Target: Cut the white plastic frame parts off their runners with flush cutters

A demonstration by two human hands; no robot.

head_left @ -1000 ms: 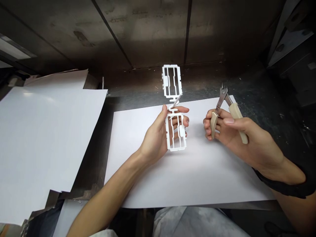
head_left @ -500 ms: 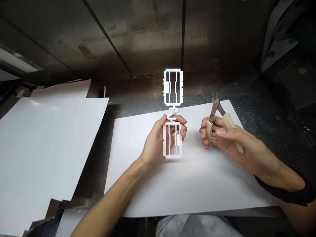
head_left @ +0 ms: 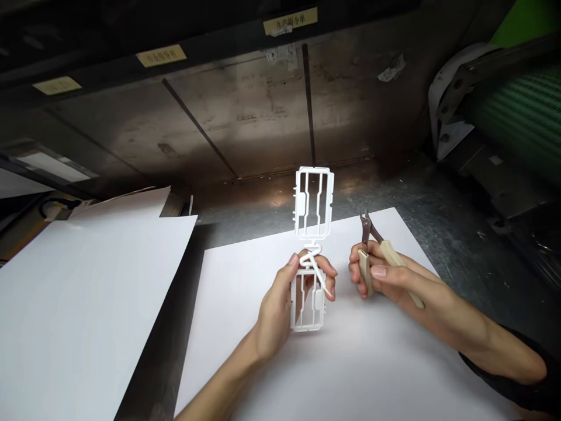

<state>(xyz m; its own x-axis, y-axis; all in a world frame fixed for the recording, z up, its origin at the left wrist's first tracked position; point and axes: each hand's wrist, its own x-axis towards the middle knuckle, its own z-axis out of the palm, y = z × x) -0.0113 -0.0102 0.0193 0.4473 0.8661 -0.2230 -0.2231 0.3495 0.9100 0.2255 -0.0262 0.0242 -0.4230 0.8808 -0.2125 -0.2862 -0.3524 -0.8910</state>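
Observation:
My left hand (head_left: 276, 301) grips a white plastic moulding by its middle: two rectangular slotted frames joined by a zigzag runner (head_left: 308, 255). The upper frame (head_left: 328, 204) stands above my fingers, and the lower frame (head_left: 309, 328) hangs in front of my palm. From the runner a thin straight sprue slants down to the right. In my right hand (head_left: 401, 278) are side cutters (head_left: 366, 228) with cream handles, their handles spread and jaws pointing up and away. The cutters are apart from the moulding, to its right. A large white sheet (head_left: 245, 275) lies beneath both hands.
On the left lies a stack topped by a white sheet (head_left: 109, 292). A metal wall (head_left: 263, 111) with yellow labels (head_left: 161, 55) above closes off the back. Small white scraps dot the dark metal bench (head_left: 245, 204). A machine with a green ribbed part (head_left: 521, 123) stands at the right.
The view has tilted up, so everything sits lower and the labels show. The moulding has turned a little in my left hand, and its slanting sprue now shows. Both hands keep their hold.

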